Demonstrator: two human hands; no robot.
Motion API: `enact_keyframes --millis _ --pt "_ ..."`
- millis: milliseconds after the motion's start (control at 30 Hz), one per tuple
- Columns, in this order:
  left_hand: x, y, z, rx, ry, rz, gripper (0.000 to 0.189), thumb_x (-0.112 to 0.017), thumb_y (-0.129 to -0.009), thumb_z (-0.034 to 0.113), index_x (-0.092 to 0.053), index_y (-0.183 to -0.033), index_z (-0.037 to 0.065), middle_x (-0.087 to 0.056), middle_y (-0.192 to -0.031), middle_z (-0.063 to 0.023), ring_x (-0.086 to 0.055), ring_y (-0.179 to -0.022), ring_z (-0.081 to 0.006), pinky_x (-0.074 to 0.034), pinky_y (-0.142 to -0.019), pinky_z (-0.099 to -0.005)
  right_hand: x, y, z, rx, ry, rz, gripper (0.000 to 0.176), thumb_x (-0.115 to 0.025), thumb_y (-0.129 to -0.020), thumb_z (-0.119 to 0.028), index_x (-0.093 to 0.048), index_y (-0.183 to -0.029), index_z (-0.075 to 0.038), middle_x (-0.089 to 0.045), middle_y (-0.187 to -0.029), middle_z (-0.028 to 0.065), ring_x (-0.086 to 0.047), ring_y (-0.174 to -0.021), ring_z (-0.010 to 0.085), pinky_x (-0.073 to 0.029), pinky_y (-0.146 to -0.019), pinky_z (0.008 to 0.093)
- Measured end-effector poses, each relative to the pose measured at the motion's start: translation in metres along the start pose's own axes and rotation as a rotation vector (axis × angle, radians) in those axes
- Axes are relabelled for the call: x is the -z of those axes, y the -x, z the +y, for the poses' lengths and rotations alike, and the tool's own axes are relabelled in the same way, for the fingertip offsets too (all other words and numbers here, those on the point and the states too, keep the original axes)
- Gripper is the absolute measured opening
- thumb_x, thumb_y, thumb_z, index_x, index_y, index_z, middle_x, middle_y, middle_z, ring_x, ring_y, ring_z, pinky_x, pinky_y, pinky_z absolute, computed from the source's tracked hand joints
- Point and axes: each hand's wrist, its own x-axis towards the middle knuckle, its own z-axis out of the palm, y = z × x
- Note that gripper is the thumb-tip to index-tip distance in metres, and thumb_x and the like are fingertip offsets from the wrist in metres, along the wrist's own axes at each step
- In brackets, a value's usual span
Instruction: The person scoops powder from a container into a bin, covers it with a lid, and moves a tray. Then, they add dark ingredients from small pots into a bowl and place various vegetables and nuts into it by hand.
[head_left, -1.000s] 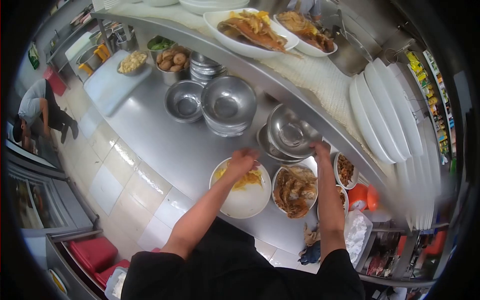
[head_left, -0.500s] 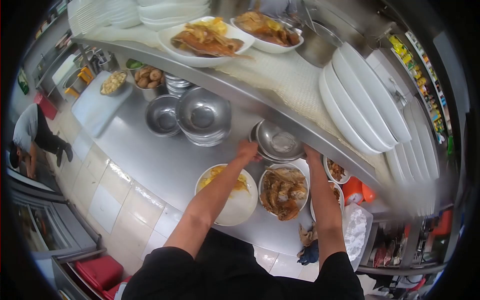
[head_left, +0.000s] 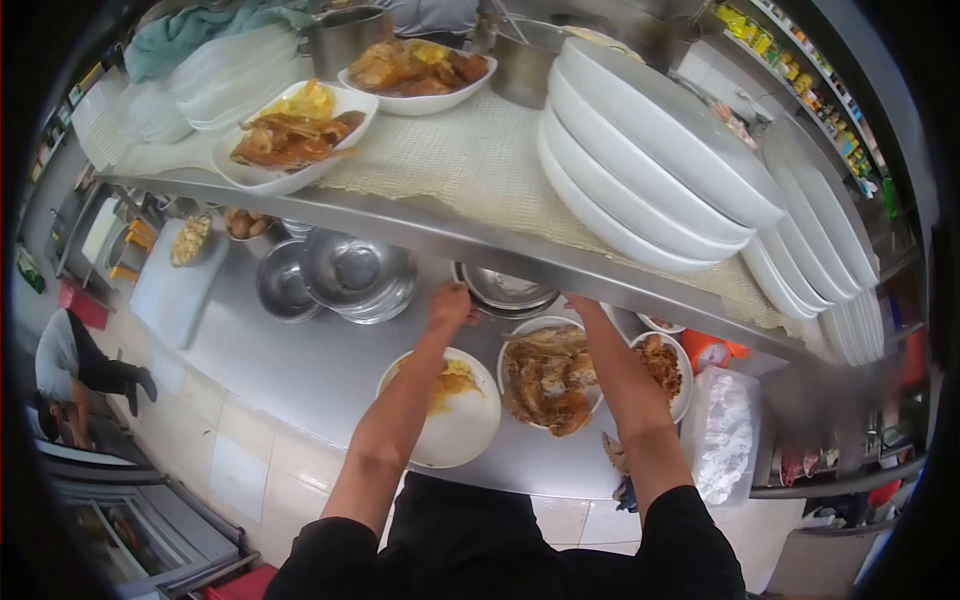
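Observation:
My left hand (head_left: 450,303) and my right hand (head_left: 583,305) reach under the steel shelf (head_left: 430,235) to a stack of steel bowls (head_left: 508,288), one hand at each side of it. The shelf edge hides most of the bowls and my fingertips. Below my arms on the steel counter (head_left: 300,370) sit a white plate with a little yellow food (head_left: 445,410) and a white plate of fried fish (head_left: 548,378).
More steel bowls (head_left: 350,275) stand to the left on the counter beside a white cutting board (head_left: 175,285). The shelf carries stacked white plates (head_left: 650,150) and two served dishes (head_left: 290,135). A person (head_left: 70,380) bends over at far left.
My view has tilted up, so the shelf top fills more of it. Both hands have moved forward under the shelf with the steel bowl, which now rests on the stack.

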Motion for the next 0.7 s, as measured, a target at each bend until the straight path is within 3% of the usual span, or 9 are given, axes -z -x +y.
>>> enact_keyframes --millis 67,133,167,233,267,367,400,467,700 --pt "0.013 0.006 -0.002 0.002 -0.045 0.026 0.026 -0.05 -0.086 0.019 -0.059 -0.093 -0.005 -0.064 -0.075 -0.0178 -0.066 -0.06 -0.0271 -0.055 -0.05 -0.0374 -0.01 -0.001 0.01 0.191 0.208 0.055 0.047 -0.049 -0.087 -0.039 -0.05 -0.123 -0.009 -0.05 -0.125 0.0169 -0.045 -0.12 0.0314 -0.037 -0.098 0.0429" --pt "0.026 0.033 0.01 -0.351 -0.718 0.019 0.025 -0.054 -0.084 0.021 -0.063 -0.082 -0.002 -0.064 -0.072 -0.0138 -0.066 -0.066 -0.0248 -0.052 -0.058 -0.035 -0.01 0.001 0.007 0.258 0.282 0.091 0.046 -0.048 -0.087 -0.038 -0.05 -0.122 -0.009 -0.05 -0.125 0.0171 -0.044 -0.12 0.0321 -0.036 -0.099 0.0428" --pt "0.042 0.056 0.025 -0.346 -0.725 0.049 0.025 -0.054 -0.084 0.021 -0.063 -0.082 -0.002 -0.064 -0.072 -0.0138 -0.066 -0.066 -0.0248 -0.052 -0.058 -0.035 0.005 0.013 -0.018 0.193 0.259 0.051 0.044 -0.046 -0.087 -0.037 -0.052 -0.119 -0.008 -0.051 -0.124 0.0182 -0.044 -0.119 0.0337 -0.033 -0.101 0.0426" --pt "0.072 0.113 0.057 -0.699 -0.597 0.17 0.021 -0.058 -0.083 0.018 -0.066 -0.079 -0.001 -0.059 -0.06 -0.0044 -0.055 -0.052 -0.0126 -0.043 -0.048 -0.025 0.009 0.023 -0.02 0.187 0.33 0.086 0.041 -0.048 -0.086 -0.036 -0.056 -0.113 -0.007 -0.053 -0.12 0.0193 -0.045 -0.117 0.0349 -0.032 -0.1 0.0426" --pt "0.097 0.121 0.06 -0.721 -0.426 0.289 0.019 -0.06 -0.083 0.017 -0.066 -0.078 0.0 -0.059 -0.06 -0.003 -0.053 -0.053 -0.0108 -0.042 -0.05 -0.0242 -0.005 0.021 0.009 0.25 0.424 0.163 0.04 -0.051 -0.085 -0.037 -0.057 -0.111 -0.008 -0.055 -0.118 0.0192 -0.047 -0.114 0.0344 -0.033 -0.097 0.0427" --pt "0.191 0.134 0.078 -0.754 -0.224 0.755 0.015 -0.059 -0.083 0.015 -0.061 -0.08 0.0 -0.063 -0.067 -0.0101 -0.058 -0.061 -0.014 -0.045 -0.057 -0.0314 0.048 0.079 -0.053 -0.098 0.018 0.213 0.031 -0.06 -0.083 -0.032 -0.061 -0.097 -0.004 -0.062 -0.093 0.0157 -0.058 -0.087 0.0276 -0.043 -0.08 0.0372" --pt "0.22 0.136 0.088 -0.603 -0.518 1.001 0.018 -0.06 -0.083 0.018 -0.061 -0.085 0.0 -0.063 -0.07 -0.0108 -0.058 -0.064 -0.018 -0.046 -0.061 -0.0323 0.059 0.097 -0.068 -0.224 -0.075 0.161 0.029 -0.063 -0.083 -0.03 -0.062 -0.093 -0.003 -0.063 -0.083 0.0135 -0.06 -0.077 0.0237 -0.046 -0.073 0.034" --pt "0.293 0.099 0.061 -0.533 -0.586 1.088 0.021 -0.062 -0.083 0.021 -0.06 -0.081 0.0 -0.062 -0.07 -0.01 -0.056 -0.062 -0.0205 -0.046 -0.063 -0.0328 0.057 0.128 -0.052 -0.197 -0.172 0.165 0.024 -0.064 -0.081 -0.024 -0.063 -0.086 -0.001 -0.064 -0.077 0.0106 -0.061 -0.065 0.0215 -0.047 -0.063 0.0324" --pt "0.248 0.112 0.115 -0.502 -0.331 0.582 0.032 -0.067 -0.08 0.029 -0.062 -0.085 -0.002 -0.062 -0.068 -0.0098 -0.057 -0.065 -0.0185 -0.046 -0.064 -0.0318 0.048 0.267 -0.06 -0.285 -0.312 0.272 0.014 -0.067 -0.08 -0.01 -0.06 -0.079 0.001 -0.062 -0.076 0.0072 -0.059 -0.069 0.0117 -0.047 -0.062 0.025"
